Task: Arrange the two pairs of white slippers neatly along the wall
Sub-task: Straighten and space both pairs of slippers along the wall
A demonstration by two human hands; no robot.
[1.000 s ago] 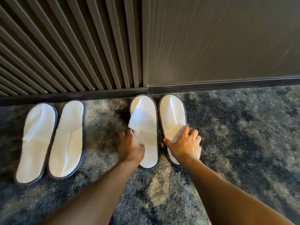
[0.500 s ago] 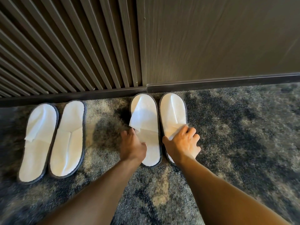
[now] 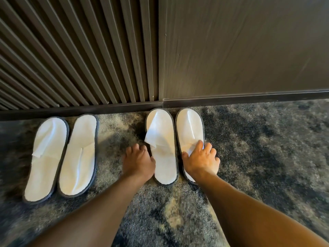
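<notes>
Two pairs of white slippers with grey edging lie on the carpet, toes toward the wall. The left pair (image 3: 48,157) (image 3: 78,154) lies side by side, angled slightly, with nothing touching it. The right pair stands nearly straight with toes close to the baseboard (image 3: 249,99). My left hand (image 3: 138,161) grips the left edge of that pair's left slipper (image 3: 162,157), whose upper flap is folded up. My right hand (image 3: 201,161) spans the right slipper (image 3: 189,129), thumb on one edge and fingers on the other.
A dark slatted wall panel (image 3: 71,59) stands behind the left pair and a plain dark panel (image 3: 249,50) behind the right pair. Mottled grey-blue carpet (image 3: 267,148) spreads to the right and toward me.
Hardly anything has moved. Both hands stay on the right pair, which remains by the baseboard; only the view has shifted a little.
</notes>
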